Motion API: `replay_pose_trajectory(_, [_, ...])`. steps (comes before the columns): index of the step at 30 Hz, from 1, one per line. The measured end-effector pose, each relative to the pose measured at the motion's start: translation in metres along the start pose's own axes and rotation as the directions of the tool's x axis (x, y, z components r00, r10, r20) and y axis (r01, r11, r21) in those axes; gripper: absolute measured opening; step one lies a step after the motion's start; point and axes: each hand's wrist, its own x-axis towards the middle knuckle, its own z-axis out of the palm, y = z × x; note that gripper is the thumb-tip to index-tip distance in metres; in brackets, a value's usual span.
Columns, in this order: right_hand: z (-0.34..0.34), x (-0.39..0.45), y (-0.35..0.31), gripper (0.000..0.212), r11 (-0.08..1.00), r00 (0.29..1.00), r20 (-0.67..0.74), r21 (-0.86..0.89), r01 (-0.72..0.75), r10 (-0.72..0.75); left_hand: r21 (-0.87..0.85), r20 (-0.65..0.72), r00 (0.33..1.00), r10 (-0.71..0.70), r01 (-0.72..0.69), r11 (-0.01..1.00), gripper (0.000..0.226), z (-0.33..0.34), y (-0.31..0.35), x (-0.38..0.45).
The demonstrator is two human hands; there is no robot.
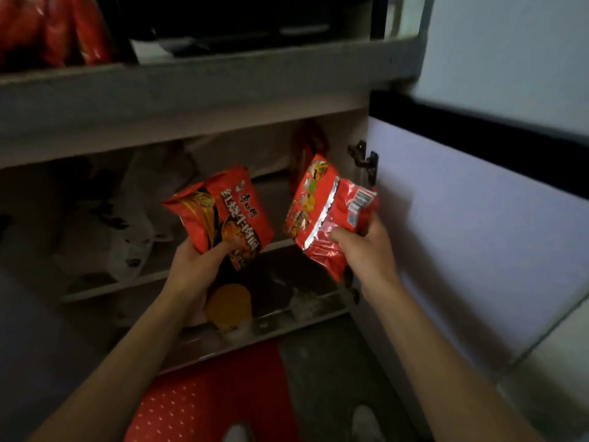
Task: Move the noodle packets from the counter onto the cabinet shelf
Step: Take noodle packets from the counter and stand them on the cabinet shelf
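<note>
My left hand (196, 266) grips a red noodle packet (220, 208) by its lower edge, printed front facing me. My right hand (366, 247) grips a second red noodle packet (325, 212) with its silver back seam and barcode showing. Both packets are held up in front of the open cabinet, level with its middle shelf (271, 247). Another red packet (307, 148) stands at the back right of the cabinet, above that shelf. More red packets (47, 30) lie on the counter (191, 81) at the upper left.
White plastic bags (127, 224) fill the left of the shelf. A yellow round thing (228, 306) lies on the bottom shelf. The cabinet door (478, 237) stands open on the right, hinge (363, 157) near my right hand. A red mat (216, 397) covers the floor.
</note>
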Motion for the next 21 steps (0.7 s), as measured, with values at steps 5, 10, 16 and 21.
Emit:
replay_pose_trajectory(5, [0.014,0.056,0.024,0.062,0.995,0.992,-0.122,-0.082,-0.05,0.04,0.073,-0.029,0.999,-0.042,0.044,0.996,0.037,0.033,-0.041,0.067])
replay_pose_trajectory(10, [0.012,0.094,0.028,0.063,0.971,0.983,-0.179,-0.24,-0.008,-0.036,0.145,-0.008,1.0,-0.028,0.029,0.989,0.041,0.08,-0.055,0.129])
replay_pose_trajectory(16, [0.002,0.105,0.039,0.063,0.901,0.984,-0.128,-0.431,0.056,-0.122,0.22,-0.021,0.999,0.05,-0.044,0.974,0.015,0.135,-0.07,0.197])
replay_pose_trajectory(21, [-0.001,0.112,0.046,0.07,0.839,0.983,-0.078,-0.536,0.098,-0.165,0.312,0.166,0.977,0.131,-0.178,0.933,0.057,0.162,-0.076,0.218])
